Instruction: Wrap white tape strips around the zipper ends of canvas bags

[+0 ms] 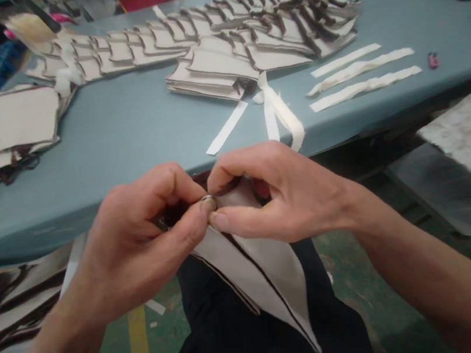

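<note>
A pale grey fabric-like piece with dark brown edges (269, 254) hangs from my two hands over my lap, its lower end narrowing to a point. My left hand (146, 231) pinches its upper edge between thumb and index finger. Right beside that grip, my right hand (273, 194) pinches the same edge, so both thumbs almost touch. The spot between the fingertips is mostly covered, and I cannot make out its detail. Dark brown material shows behind the fingers.
The blue-grey table (131, 127) carries long overlapping rows of similar pieces (218, 61) and a stack (15, 121) at left. White strips (361, 72) lie at right near a small pink object (433, 60). More pieces (19, 297) sit on a lower shelf at left.
</note>
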A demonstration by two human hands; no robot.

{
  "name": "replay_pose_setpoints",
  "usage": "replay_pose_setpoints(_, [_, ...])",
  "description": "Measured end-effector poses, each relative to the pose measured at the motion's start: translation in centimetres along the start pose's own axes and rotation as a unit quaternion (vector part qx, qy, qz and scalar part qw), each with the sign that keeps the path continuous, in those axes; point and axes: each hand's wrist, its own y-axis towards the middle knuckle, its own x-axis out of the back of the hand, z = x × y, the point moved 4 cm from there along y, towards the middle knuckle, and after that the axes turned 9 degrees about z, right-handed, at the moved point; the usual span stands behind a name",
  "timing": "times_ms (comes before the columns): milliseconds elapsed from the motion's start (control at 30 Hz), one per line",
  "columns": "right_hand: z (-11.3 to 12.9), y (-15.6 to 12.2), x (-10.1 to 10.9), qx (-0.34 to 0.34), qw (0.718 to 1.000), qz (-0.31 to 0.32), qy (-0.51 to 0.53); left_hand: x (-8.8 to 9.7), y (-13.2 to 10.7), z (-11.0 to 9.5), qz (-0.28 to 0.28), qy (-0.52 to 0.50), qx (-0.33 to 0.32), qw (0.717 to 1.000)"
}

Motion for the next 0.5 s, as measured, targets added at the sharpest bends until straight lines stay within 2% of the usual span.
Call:
replay_pose_setpoints(133, [0.9,0.7,1.8,0.007,0.999,0.027,-0.026,-0.4,0.1,0.2,-0.043,-0.084,0.015,0.995])
replay_pose_setpoints(233, [0.2,0.4,1.5,-0.026,0.997,0.065,-0.03,-1.9,0.2,1.0,-0.038,-0.128,0.045,0.99])
replay_pose_setpoints(367, [-1.3,-0.4,-0.5,-0.069,0.99,0.124,0.014,-3.6,0.0,2.1,0.02,-0.145,0.059,0.987])
replay_pose_setpoints(500, [-1.8,-0.5,-2.2,-0.073,0.987,0.14,0.019,-3.7,-0.3,2.9,0.094,-0.169,0.068,0.979])
